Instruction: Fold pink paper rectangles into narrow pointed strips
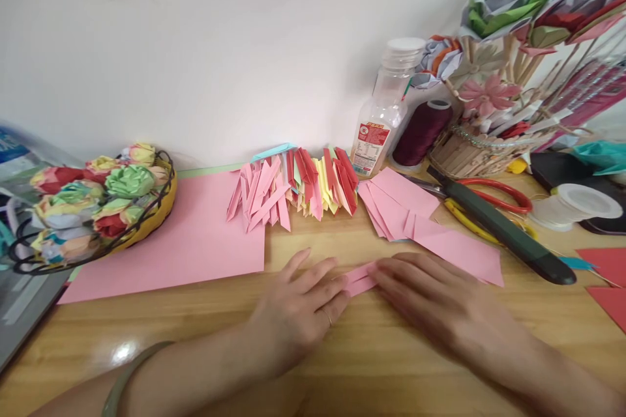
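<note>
A small folded pink paper strip point(360, 279) lies on the wooden table between my two hands, with a lengthwise crease line showing. At its left end, my left hand point(306, 303) holds it down with the fingertips, thumb hidden from view. My right hand point(430, 300) presses the other end, fingers close together and covering that part of the strip. Just beyond the right hand lie loose pink paper rectangles point(398, 202), partly overlapping. Behind the strip stands a row of folded paper pieces point(300, 182) in pink, red and yellow.
A large pink sheet point(205, 234) lies at left beside a basket of paper flowers point(163, 202). Along the wall stand a plastic bottle point(376, 124), a dark thread spool point(423, 133) and a flower holder point(474, 150). A dark-handled cutter point(508, 228) crosses red-handled scissors point(518, 195) at right.
</note>
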Demonstrator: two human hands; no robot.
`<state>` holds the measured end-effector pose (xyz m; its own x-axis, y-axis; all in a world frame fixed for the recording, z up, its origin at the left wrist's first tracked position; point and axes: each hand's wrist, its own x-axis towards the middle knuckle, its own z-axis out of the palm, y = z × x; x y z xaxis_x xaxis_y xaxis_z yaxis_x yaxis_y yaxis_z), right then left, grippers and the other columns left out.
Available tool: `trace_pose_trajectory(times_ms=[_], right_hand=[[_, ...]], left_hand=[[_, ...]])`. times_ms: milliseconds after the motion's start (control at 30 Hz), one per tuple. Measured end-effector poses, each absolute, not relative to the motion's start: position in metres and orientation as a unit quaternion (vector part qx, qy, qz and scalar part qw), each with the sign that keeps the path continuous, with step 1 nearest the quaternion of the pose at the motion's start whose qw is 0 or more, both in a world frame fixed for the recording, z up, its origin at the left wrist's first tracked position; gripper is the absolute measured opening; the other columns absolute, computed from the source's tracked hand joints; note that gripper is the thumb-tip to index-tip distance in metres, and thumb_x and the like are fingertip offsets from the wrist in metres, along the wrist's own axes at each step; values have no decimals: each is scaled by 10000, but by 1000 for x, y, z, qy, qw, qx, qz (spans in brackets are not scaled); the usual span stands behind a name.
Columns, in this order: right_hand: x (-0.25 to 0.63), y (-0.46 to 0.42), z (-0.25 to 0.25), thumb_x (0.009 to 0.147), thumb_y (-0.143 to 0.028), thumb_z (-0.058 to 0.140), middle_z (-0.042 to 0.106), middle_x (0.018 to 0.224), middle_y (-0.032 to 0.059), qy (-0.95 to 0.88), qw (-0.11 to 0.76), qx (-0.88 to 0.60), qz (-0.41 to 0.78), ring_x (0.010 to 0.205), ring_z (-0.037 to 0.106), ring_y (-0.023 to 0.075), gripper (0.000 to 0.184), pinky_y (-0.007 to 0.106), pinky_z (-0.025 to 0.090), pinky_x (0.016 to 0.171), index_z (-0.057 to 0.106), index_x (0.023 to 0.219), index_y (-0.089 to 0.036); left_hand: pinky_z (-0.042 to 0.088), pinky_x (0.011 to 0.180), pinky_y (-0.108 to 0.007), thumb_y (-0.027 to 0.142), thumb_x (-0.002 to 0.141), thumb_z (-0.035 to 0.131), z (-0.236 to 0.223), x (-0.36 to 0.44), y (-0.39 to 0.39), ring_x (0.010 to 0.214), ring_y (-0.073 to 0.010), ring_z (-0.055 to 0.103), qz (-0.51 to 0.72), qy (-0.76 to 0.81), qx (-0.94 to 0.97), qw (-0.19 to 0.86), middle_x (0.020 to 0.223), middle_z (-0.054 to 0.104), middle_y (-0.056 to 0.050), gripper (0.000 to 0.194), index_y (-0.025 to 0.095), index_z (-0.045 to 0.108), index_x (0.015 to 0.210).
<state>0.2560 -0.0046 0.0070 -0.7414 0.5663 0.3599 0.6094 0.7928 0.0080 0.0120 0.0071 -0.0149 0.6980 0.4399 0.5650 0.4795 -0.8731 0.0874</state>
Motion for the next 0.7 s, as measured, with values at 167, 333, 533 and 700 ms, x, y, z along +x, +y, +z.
trace_pose_trajectory(times_ms=[167, 333, 533, 700], right_hand=[[249, -2, 7, 952, -130, 275, 666, 962, 125, -941, 166, -293, -36, 873, 608, 207, 341, 365, 535, 711, 595, 1063, -87], [245, -1, 7, 947, -119, 287, 668, 896, 106, -941, 176, -285, -41, 810, 601, 204, 325, 343, 514, 656, 606, 1002, -86], [244, -3, 5, 947, -175, 338, 615, 862, 83, -923, 178, -336, 64, 776, 560, 183, 272, 317, 472, 651, 606, 969, -132], [241, -2, 1, 932, -182, 386, 578, 837, 59, -896, 184, -382, 130, 752, 527, 183, 207, 316, 436, 633, 591, 957, -171]], left_hand=[[423, 830, -357, 31, 844, 441, -3, 10, 14, 902, -189, 549, -349, -299, -886, -58, 823, 699, 19, 261, 188, 643, 797], [431, 723, -347, 126, 825, 494, 2, 13, 12, 822, -199, 523, -299, -291, -906, -72, 808, 650, -45, 140, 147, 627, 864], [410, 673, -302, 202, 882, 530, -5, 16, 13, 739, -168, 491, -272, -306, -907, -99, 730, 630, -18, 153, 165, 651, 794], [400, 668, -303, 203, 860, 571, -5, 16, 14, 741, -174, 491, -273, -367, -867, -198, 726, 638, -19, 121, 174, 671, 798]])
